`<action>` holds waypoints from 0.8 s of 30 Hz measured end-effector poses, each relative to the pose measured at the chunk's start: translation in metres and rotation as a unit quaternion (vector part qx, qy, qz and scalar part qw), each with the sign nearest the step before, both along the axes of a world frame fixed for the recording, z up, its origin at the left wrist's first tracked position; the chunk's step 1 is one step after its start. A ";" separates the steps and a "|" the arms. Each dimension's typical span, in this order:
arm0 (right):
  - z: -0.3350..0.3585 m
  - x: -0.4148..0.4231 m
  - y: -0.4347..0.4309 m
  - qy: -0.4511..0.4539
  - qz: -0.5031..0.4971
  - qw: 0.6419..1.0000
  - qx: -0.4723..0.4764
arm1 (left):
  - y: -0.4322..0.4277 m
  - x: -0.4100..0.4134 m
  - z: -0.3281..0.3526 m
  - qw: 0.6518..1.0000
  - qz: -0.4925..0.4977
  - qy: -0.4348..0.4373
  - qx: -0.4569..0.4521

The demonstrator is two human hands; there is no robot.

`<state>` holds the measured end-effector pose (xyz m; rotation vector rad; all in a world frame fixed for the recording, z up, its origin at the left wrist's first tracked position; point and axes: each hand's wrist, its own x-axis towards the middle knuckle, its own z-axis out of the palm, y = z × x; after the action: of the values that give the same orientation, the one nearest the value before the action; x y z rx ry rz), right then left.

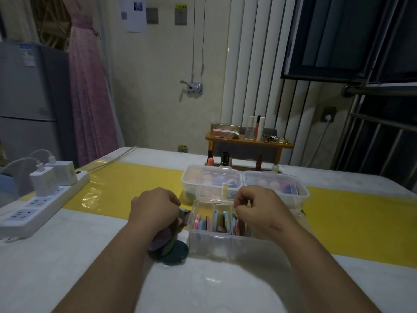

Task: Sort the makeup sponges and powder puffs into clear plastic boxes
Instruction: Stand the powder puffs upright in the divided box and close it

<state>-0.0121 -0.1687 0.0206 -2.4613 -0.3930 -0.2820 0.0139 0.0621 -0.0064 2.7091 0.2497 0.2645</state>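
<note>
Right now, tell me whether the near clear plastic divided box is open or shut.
Open: no lid covers the clear box; round puffs stand exposed inside.

Clear glossy plastic box [228, 246], wooden shelf [246, 143].

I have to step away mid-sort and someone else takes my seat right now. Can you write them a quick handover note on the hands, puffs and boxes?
The left hand grips a stack of dark puffs on the table, just left of the near box.
The right hand is curled over that box's right compartment; whether it pinches a puff is unclear.
Done: puffs stand on edge in the near box's compartments; the far left box and far right box hold sponges.
Left: file the dark stack into the near box.
</note>
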 end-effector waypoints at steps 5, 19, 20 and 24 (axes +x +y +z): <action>0.000 0.000 0.000 -0.008 0.002 1.000 -0.003 | -0.001 -0.001 -0.003 0.999 -0.016 0.002 0.034; -0.001 0.003 -0.001 -0.012 0.007 0.999 0.046 | -0.007 -0.008 0.005 0.964 -0.010 -0.186 -0.191; -0.001 0.003 -0.001 -0.012 0.006 0.998 0.053 | -0.007 -0.007 0.005 0.958 -0.008 -0.206 -0.198; -0.001 0.004 -0.001 -0.013 0.009 0.997 0.071 | -0.012 -0.009 0.006 0.939 -0.023 -0.245 -0.240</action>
<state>-0.0083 -0.1698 0.0194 -2.3170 -0.3923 -0.3233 0.0048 0.0506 -0.0003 2.0826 0.0859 0.7438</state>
